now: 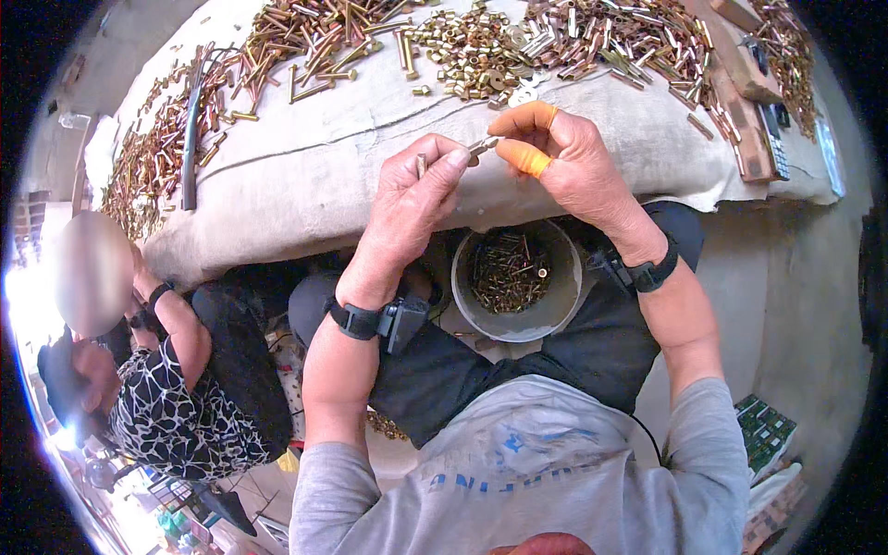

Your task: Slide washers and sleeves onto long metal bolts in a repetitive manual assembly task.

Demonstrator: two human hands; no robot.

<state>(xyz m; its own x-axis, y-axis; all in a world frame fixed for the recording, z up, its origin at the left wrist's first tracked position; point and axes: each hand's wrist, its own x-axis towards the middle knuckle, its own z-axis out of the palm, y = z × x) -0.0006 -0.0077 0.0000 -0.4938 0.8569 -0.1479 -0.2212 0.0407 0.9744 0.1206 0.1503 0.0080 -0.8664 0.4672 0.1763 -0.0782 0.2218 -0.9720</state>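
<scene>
My left hand [418, 185] is closed, with a small metal bolt [479, 148] pinched between thumb and forefinger and pointing right. A second short metal piece [422, 166] pokes out between its curled fingers. Orange finger covers wrap the thumb and forefinger of my right hand [564, 157], whose tips close around the bolt's far end. Exactly what sits at that tip is too small to make out. Both hands are above the near edge of a cloth-covered table [305, 176]. Below them, between my knees, a grey bucket [518, 326] holds many dark bolts.
Long gold bolts [305, 46], small brass-coloured collars [472, 55] and silvery metal sleeves [629, 42] lie heaped along the far side. A dark bar [192, 139] rests at left, a wooden board [740, 120] at right. Another person [185, 398] sits at my left.
</scene>
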